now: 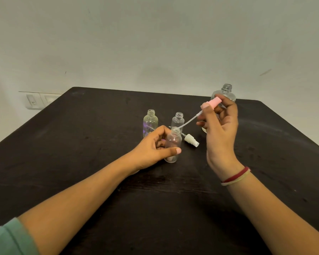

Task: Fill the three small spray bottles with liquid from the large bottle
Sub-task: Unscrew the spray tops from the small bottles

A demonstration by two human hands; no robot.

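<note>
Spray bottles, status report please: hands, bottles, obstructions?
Left hand grips nearest small bottle. Right hand pinches pink spray head, tube tip at that bottle's mouth. Large bottle uncapped, behind right hand. White spray head lies beside.

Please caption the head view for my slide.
Left hand grips small bottle; right hand holds pink sprayer, tube at its mouth.

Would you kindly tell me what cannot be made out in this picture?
Head view only.
- Large bottle: lower body hidden behind the right hand holding the pink spray head, so its liquid level is unseen.
- Held small bottle: partly wrapped by the left hand; contents unclear.
- Purple glint through the leftmost bottle: too blurred to identify.
</note>
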